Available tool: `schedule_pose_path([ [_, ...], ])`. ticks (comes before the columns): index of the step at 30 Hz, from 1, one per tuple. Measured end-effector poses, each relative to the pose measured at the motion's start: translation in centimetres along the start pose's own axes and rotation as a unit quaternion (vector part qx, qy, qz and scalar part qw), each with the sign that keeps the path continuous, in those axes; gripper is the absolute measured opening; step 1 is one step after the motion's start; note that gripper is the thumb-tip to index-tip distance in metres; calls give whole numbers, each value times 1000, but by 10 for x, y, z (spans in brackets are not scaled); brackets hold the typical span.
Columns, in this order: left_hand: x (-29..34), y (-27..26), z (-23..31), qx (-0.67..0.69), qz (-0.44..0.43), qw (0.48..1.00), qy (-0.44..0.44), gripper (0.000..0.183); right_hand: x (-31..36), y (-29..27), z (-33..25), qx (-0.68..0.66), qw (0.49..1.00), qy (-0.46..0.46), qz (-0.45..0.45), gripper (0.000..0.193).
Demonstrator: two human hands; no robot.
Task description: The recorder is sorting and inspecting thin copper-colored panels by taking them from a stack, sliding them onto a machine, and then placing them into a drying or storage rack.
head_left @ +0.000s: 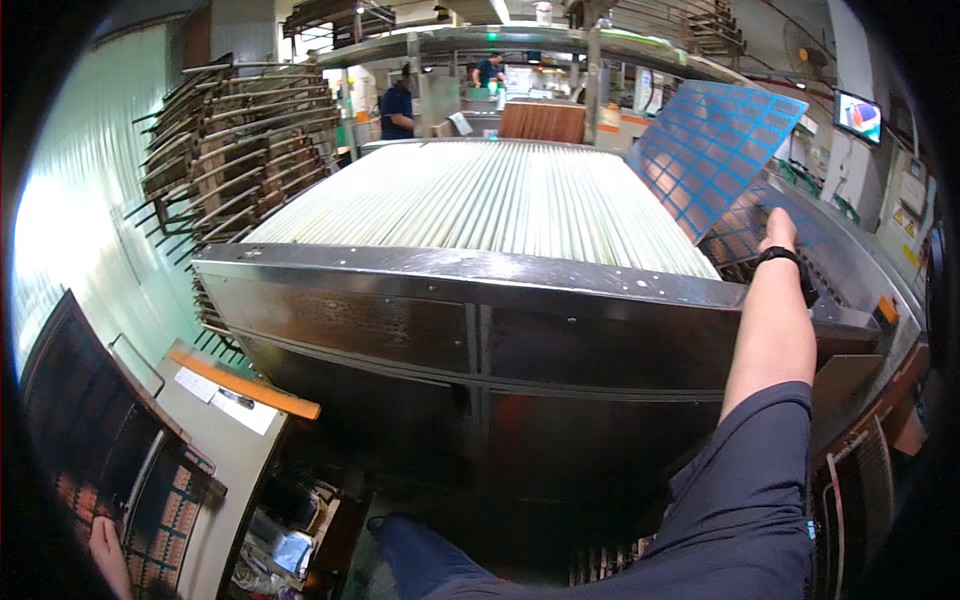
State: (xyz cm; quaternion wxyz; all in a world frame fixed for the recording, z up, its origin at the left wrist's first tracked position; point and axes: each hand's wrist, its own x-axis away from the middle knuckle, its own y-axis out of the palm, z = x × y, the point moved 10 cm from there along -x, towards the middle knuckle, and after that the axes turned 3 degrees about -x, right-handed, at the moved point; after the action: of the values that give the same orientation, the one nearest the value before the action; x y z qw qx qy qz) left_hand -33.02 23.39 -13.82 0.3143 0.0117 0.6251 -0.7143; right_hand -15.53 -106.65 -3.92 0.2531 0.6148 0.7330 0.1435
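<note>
My right arm, a black band at the wrist, stretches far forward along the machine's right side. My right hand (778, 232) is at a copper-coloured panel (738, 226) with blue lines; its fingers are turned away and hidden. Just beyond, a larger panel with a blue grid (715, 150) leans up at a slant. At the lower left, my left hand (106, 550) is against a panel with copper patterns (165, 530), its fingers together and partly out of sight. Over that panel rises a big dark sheet (85, 385); what the left fingers grip is unclear.
Before me stands a wide metal-framed machine (450, 264) topped with rows of pale rods (470, 200). Racks of stacked bars (240, 150) stand at left. A grey table (235, 455) carries papers and an orange strip (245, 383). Two people (397, 108) are in the background.
</note>
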Motion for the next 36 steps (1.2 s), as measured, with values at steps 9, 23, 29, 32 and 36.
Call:
schedule_pose_path([
  [9, 6, 1, -22, 46, 45, 998, -15, 29, 28, 76, -14, 22, 995, 1, -99, 76],
  [23, 38, -14, 49, -164, -18, 984, -62, 52, 32, 93, -24, 571, 798, -184, -61, 76],
  [29, 43, -22, 49, -193, 22, 980, -33, 52, 39, 89, -19, 449, 875, -163, -78, 85],
  [32, 42, -20, 50, -200, 31, 979, -18, 52, 43, 87, -22, 419, 890, -159, -84, 90],
  [36, 42, -18, 50, -200, 30, 979, -14, 51, 46, 87, -22, 422, 888, -161, -86, 92],
])
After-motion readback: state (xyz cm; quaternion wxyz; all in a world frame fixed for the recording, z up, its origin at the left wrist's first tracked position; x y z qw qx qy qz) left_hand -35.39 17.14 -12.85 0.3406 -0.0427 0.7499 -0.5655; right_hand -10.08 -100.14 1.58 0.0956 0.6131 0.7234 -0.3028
